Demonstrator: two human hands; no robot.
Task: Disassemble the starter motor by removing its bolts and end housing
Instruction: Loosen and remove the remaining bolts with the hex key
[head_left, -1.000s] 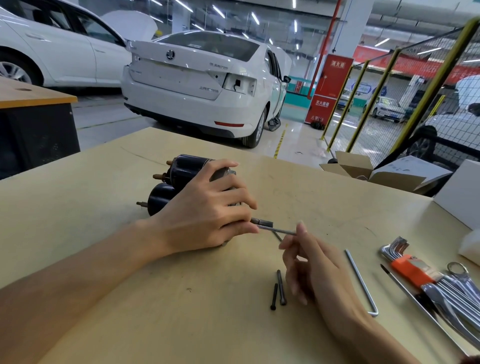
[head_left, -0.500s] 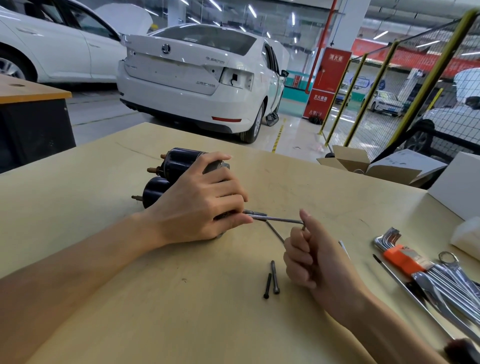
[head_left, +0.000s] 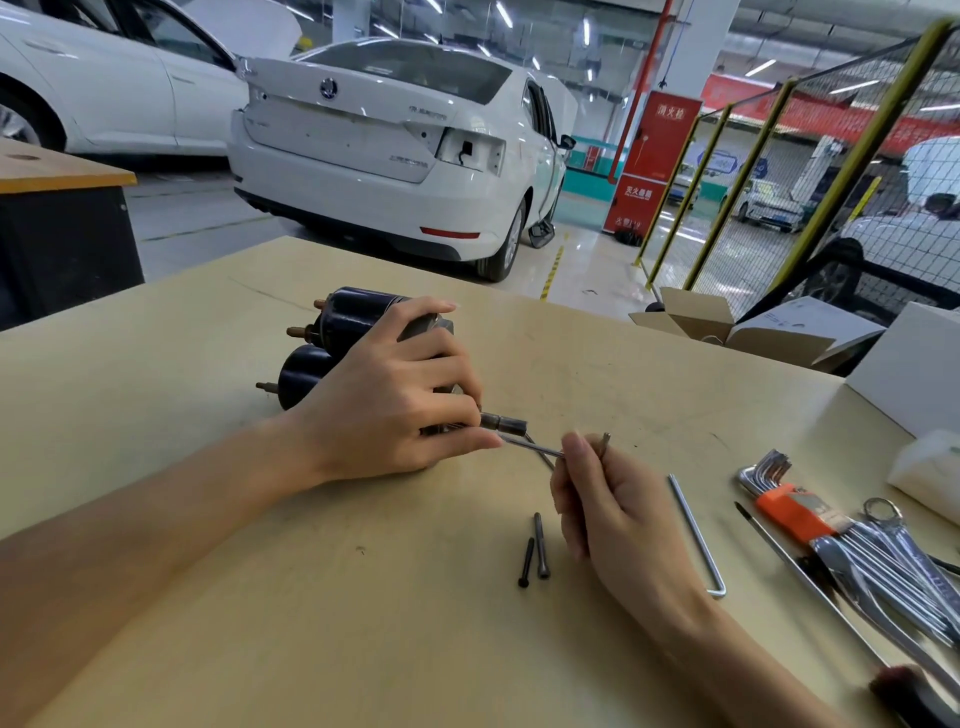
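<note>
Right hand (head_left: 613, 499) re-curled round hex key (head_left: 540, 450) since earlier | left hand (head_left: 395, 410) clamping starter motor (head_left: 332, 338) on desk (head_left: 156, 415) | key axis pointing left into motor end, right hand nearer

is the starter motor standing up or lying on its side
Lying on its side: the black cylindrical starter motor rests lengthwise on the pale wooden table, its studs pointing sideways, under the grip of the left hand.
</note>
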